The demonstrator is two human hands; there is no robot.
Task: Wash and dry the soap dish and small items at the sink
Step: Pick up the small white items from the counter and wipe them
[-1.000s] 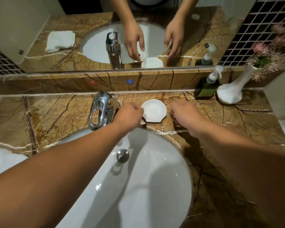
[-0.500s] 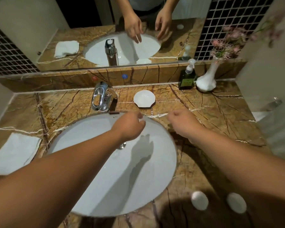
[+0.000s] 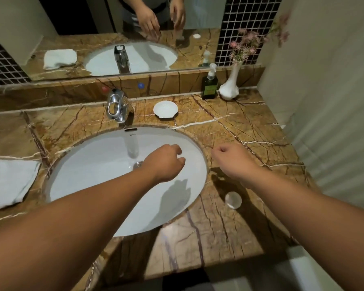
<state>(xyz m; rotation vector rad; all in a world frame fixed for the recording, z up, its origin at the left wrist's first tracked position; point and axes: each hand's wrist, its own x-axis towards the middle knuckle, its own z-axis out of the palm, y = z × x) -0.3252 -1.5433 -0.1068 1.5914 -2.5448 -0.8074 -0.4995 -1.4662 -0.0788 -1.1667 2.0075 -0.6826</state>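
- The soap dish (image 3: 165,110), a white shell-shaped piece, sits on the marble counter (image 3: 240,131) behind the sink (image 3: 97,164), just right of the tap (image 3: 116,106) and well apart from both hands.
- The left hand (image 3: 164,162) hangs over the basin with its fingers loosely curled; nothing shows inside them, so I judge it empty, though the palm is hidden.
- The right hand (image 3: 231,162) hovers over the counter at the sink's right rim, thumb and forefinger nearly pinched — whether something small is between them I cannot tell.
- A small round white item (image 3: 233,199) lies on the counter below the right wrist, near the front right of the basin.
- No water appears to run from the tap.
- The step in hand looks like fetching a piece to wash. Done well: lift the dish by its rim with the whole hand, since glazed ware is likely to be slippery when wet, and carry it low over the basin.
- The folded white towel (image 3: 8,181) lies left of the sink — handy for drying, so it is better kept clear of splashes.
- The soap bottle (image 3: 209,85) and vase (image 3: 229,87) stand at the back right, away from the reach.
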